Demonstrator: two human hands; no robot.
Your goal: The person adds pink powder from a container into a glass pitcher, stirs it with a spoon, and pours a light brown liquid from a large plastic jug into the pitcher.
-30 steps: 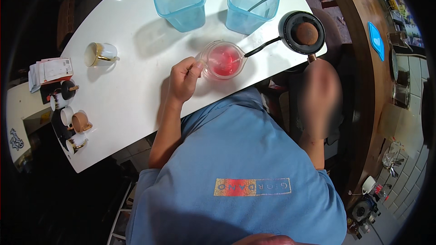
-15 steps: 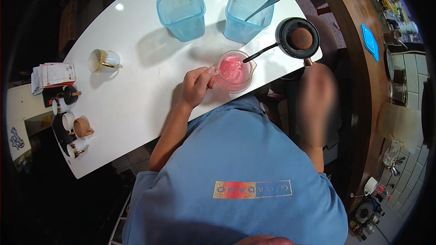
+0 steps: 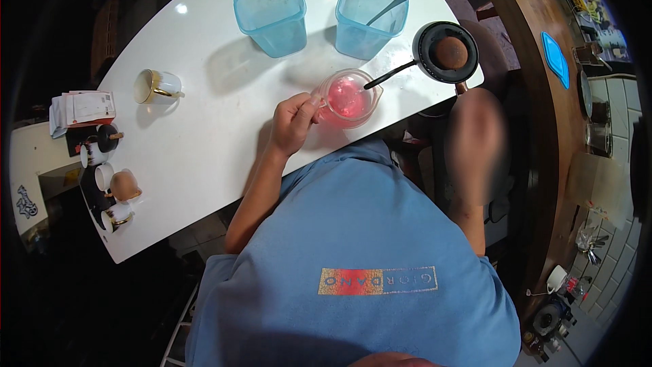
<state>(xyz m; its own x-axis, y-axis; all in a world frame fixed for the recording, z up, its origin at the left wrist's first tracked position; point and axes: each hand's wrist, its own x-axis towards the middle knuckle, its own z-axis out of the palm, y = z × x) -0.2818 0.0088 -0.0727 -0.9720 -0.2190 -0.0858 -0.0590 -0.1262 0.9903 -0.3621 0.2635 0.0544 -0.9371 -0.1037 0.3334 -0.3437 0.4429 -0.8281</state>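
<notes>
My right hand [image 3: 477, 143] is a blur here, but it's got the kettle [image 3: 445, 52] by the handle [image 3: 462, 88], out over the table's [image 3: 197, 156] right corner. My left hand [image 3: 293, 122] is gripping the jug [image 3: 370, 105] close to the front edge, pink liquid [image 3: 348, 97] inside; can't tell if it's resting. The spout's [image 3: 390, 75] tip is over the jug. Cup's [image 3: 157, 87] near the left edge, two blue tubs [image 3: 278, 39] farther back, spoon [image 3: 394, 4] in the right one.
</notes>
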